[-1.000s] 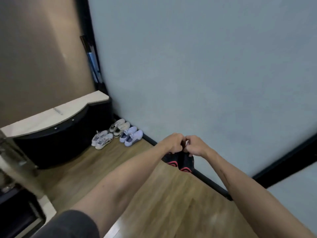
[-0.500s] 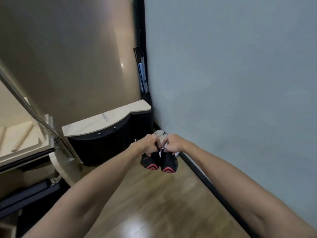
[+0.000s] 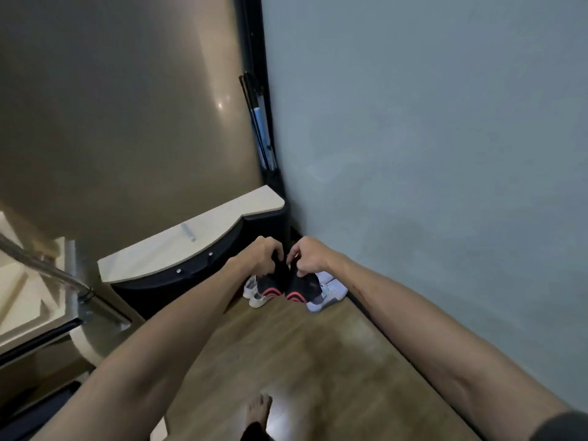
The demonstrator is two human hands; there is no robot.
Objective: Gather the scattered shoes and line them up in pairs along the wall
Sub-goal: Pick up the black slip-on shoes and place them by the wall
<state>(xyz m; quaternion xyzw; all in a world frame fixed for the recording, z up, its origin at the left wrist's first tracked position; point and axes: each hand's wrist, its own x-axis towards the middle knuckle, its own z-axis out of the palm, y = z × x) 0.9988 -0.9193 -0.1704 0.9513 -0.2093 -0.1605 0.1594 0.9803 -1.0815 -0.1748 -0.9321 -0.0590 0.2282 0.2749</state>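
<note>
Left hand is gripping the left black shoe by its collar, fingers curled in, and right hand is pinching the right black shoe the same way. Both are hanging side by side at the centre of the frame, red-trimmed ends towards the camera, above the white sneakers lying by the wall. They are looking light and soft, flexing rather than stiff, so the collar looks like the sensible hold.
</note>
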